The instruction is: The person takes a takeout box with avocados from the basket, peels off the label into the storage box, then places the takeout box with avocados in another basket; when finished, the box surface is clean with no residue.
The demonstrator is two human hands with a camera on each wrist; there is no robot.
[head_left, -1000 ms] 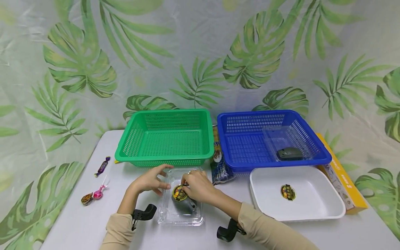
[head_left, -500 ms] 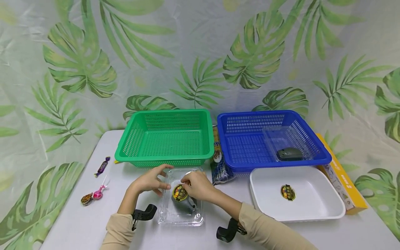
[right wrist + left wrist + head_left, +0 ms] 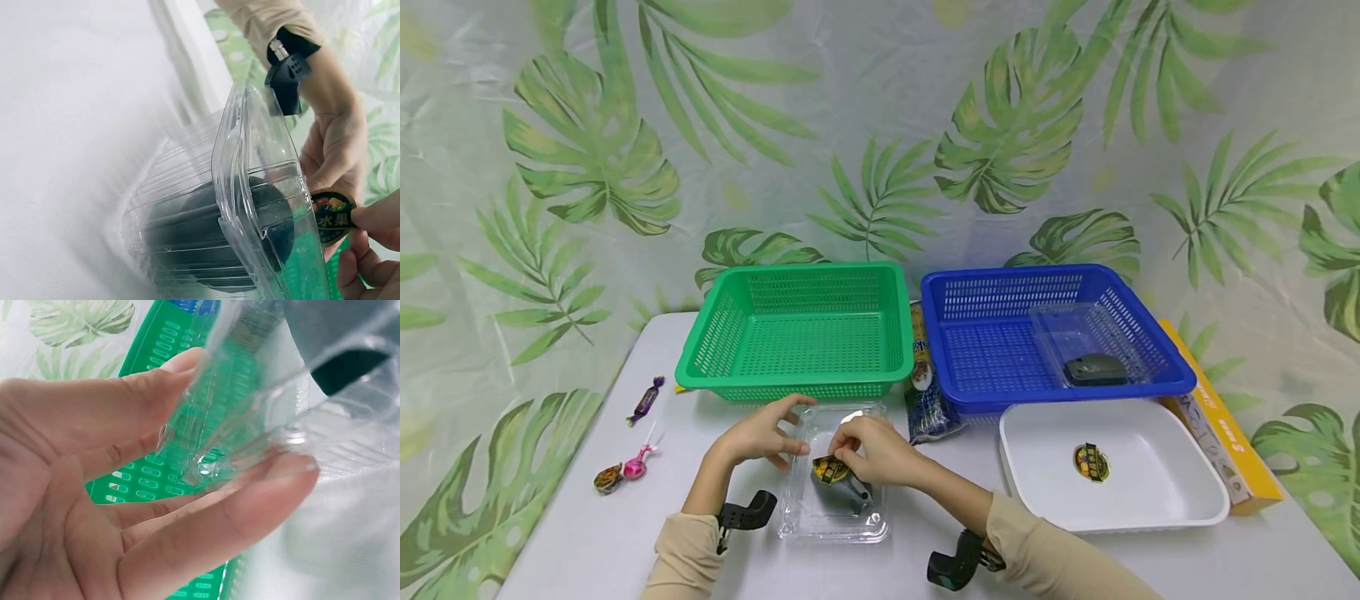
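Note:
A lidded clear plastic box (image 3: pixel 797 512) stands on the white table with a dark rounded thing (image 3: pixel 181 234) inside. My left hand (image 3: pixel 763 429) holds the box's left edge between thumb and fingers; the left wrist view shows the clear plastic edge (image 3: pixel 206 425) between them. With thumb and index finger, my right hand (image 3: pixel 880 450) pinches a black-and-yellow fruit sticker (image 3: pixel 829 471) over the lid. In the right wrist view the sticker (image 3: pixel 331 219) stands up from the lid, its right end between the fingertips (image 3: pixel 372 222).
A green basket (image 3: pixel 820 385) and a blue basket (image 3: pixel 1060 396) stand behind; the blue one holds another clear box. A white tray (image 3: pixel 1150 508) with a similar sticker lies at right, beside an orange carton (image 3: pixel 1232 442). Sweets (image 3: pixel 646 400) lie at left, a dark packet (image 3: pixel 928 408) between the baskets.
My right hand has shifted slightly left and towards me. The sticker, earlier showing as a full disc, now shows only partly, its upper part folded or hidden. The left hand stays put.

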